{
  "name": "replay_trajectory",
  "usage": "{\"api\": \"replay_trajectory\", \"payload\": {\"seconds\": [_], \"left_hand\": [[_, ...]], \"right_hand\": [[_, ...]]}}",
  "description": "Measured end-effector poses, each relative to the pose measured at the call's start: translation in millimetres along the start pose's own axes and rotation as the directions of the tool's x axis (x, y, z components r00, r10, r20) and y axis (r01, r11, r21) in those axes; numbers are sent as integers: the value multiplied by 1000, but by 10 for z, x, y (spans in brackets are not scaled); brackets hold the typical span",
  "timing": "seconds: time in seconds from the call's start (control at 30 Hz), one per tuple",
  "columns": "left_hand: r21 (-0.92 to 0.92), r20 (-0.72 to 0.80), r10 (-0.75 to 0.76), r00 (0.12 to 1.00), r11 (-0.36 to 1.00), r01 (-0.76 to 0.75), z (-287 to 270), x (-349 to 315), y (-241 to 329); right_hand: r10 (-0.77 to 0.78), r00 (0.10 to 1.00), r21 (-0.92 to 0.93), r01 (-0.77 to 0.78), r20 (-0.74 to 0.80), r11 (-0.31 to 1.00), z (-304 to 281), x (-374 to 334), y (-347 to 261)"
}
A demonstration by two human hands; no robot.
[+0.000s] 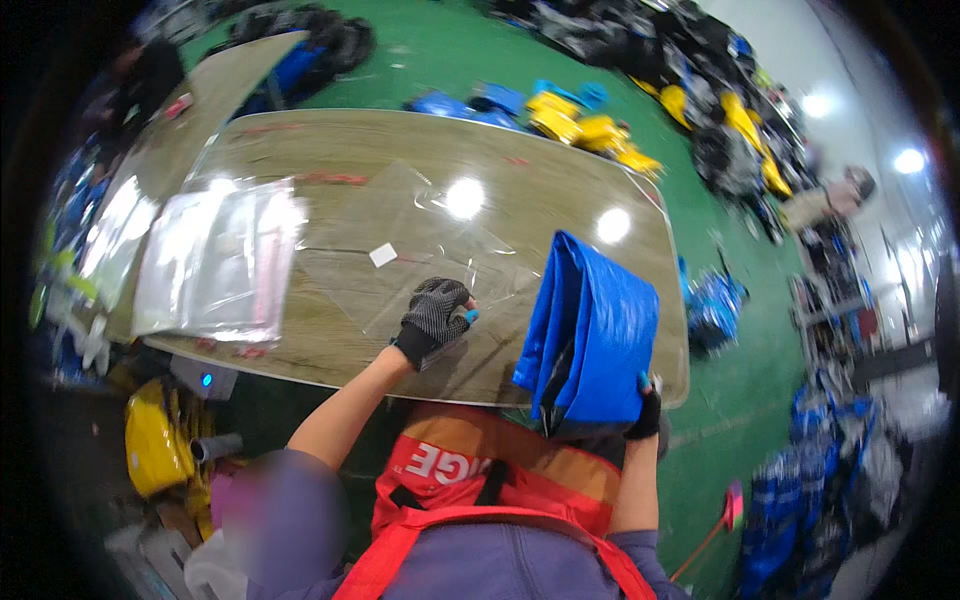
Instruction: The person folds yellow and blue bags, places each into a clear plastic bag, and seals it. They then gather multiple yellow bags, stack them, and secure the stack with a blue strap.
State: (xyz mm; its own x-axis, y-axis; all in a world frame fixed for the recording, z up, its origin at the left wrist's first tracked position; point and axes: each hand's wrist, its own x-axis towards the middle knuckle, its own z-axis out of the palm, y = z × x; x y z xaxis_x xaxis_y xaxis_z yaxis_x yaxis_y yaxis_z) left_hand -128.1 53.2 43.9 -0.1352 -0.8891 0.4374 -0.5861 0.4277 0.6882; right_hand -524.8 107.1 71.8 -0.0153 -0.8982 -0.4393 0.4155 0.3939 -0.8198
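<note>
Green floor (722, 405) surrounds the brown counter (560, 190). Right grip (646, 410) grasps the folded blue sheet (605, 335) by its lower right corner, the bulk lying up-left; left grip (436, 312) curls over a clear bag (430, 235), pinching or not, I cannot tell.

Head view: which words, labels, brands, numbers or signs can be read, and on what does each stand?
Red cloth apron: large white lettering, not copied here.
Small white square on the clear plastic sheet: no readable print.
Blue folded plastic sheet: no visible text.
</note>
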Motion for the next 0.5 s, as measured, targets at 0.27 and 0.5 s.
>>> {"api": "replay_trajectory", "payload": {"seconds": [0.27, 0.5], "left_hand": [[144, 202, 150, 968, 973, -181, 308, -84, 127], [120, 180, 125, 976, 982, -147, 344, -22, 104]], "right_hand": [[107, 993, -349, -81, 55, 934, -243, -414, -296], [182, 980, -363, -140, 85, 921, -102, -550, -288]]}}
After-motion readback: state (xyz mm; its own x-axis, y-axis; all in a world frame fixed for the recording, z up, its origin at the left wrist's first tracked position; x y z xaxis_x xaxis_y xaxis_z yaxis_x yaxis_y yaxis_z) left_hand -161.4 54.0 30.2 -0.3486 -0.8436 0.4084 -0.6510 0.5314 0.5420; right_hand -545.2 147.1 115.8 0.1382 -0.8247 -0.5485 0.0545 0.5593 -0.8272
